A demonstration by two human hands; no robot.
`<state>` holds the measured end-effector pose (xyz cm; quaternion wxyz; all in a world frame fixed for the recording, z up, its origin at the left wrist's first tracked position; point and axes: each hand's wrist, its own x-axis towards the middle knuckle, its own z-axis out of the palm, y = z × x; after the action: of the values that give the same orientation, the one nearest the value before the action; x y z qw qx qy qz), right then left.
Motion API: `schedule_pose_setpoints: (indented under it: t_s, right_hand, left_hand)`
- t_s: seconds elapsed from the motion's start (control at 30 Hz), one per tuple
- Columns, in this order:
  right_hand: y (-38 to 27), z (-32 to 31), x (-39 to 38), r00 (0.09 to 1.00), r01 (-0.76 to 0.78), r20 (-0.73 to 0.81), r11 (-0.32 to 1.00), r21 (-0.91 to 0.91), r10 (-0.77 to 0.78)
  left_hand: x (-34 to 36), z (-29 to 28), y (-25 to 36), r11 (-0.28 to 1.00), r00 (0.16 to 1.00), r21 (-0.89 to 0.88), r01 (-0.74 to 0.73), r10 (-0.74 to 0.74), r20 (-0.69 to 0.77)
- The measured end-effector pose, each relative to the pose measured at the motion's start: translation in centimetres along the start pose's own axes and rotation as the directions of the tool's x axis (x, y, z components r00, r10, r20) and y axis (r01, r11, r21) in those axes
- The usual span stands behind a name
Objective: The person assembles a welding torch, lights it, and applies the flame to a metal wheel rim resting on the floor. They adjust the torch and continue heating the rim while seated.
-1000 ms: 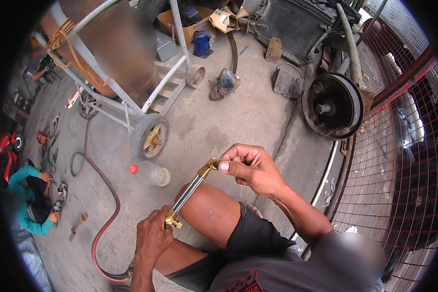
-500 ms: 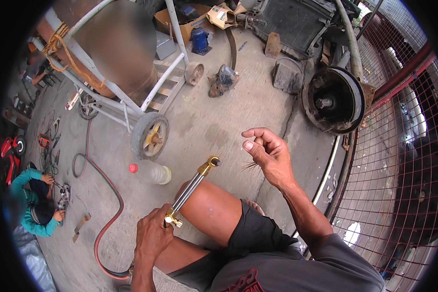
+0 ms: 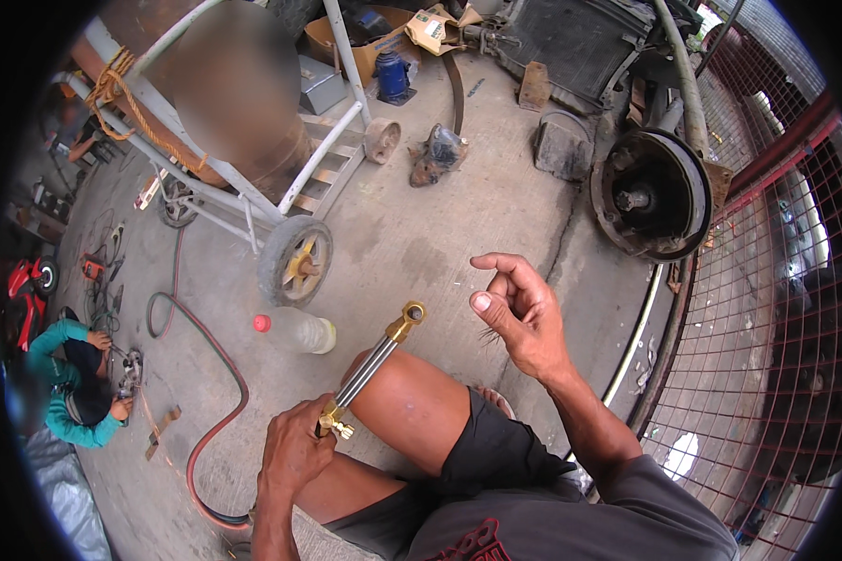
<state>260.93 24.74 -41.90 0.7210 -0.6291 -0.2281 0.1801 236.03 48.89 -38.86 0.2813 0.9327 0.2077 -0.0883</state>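
Note:
My left hand (image 3: 297, 447) is wrapped around a cutting torch (image 3: 370, 372) with brass fittings and silver tubes, above my bent knee. The torch's brass head points up and away, its round end facing me. To the right of that head, my right hand (image 3: 524, 313) is raised, index finger and thumb curved with a gap between them. Its other fingers curl around a bunch of thin dark wires (image 3: 489, 335) that poke out below the thumb. How the wires are joined is hidden in the palm. The fingertips and the torch head are apart.
A clear bottle with a red cap (image 3: 295, 333) stands ahead near a wheeled cart (image 3: 295, 262). A red and green hose (image 3: 217, 351) curves on the left. A co-worker in teal sleeves (image 3: 82, 435) handles a tool farther left. Right are a metal drum-shaped housing (image 3: 652, 194) and red mesh (image 3: 748, 374).
The view shifts slightly, moving the background right. The torch head has turned, and its round end now faces me more. My right index finger and thumb are a little farther apart.

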Motion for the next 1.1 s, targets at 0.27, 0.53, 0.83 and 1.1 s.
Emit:
schedule_pose_setpoints:
  t_s: [0.27, 0.53, 0.83, 1.1]
  right_hand:
    - [-0.2, 0.5, -0.3, 0.998, 0.027, 0.060, 0.999, -0.017, -0.026]
    - [-0.1, 1.8, -0.2, 0.992, 0.115, 0.054, 0.992, -0.044, -0.113]
    - [-2.3, 2.8, 0.7, 0.982, 0.156, 0.134, 0.971, -0.180, -0.133]
    - [-2.6, 3.2, 1.5, 0.964, 0.252, 0.143, 0.940, -0.230, -0.224]
  left_hand:
    - [0.7, -0.8, 0.5, 0.994, 0.995, -0.103, 0.048, -0.039, 0.090]
    - [1.5, -1.4, 0.7, 0.975, 0.981, -0.191, 0.115, -0.082, 0.174]
    - [1.8, -1.6, 0.3, 0.975, 0.974, -0.193, 0.111, -0.068, 0.214]
    - [1.8, -1.8, 0.4, 0.973, 0.968, -0.185, 0.136, -0.091, 0.234]
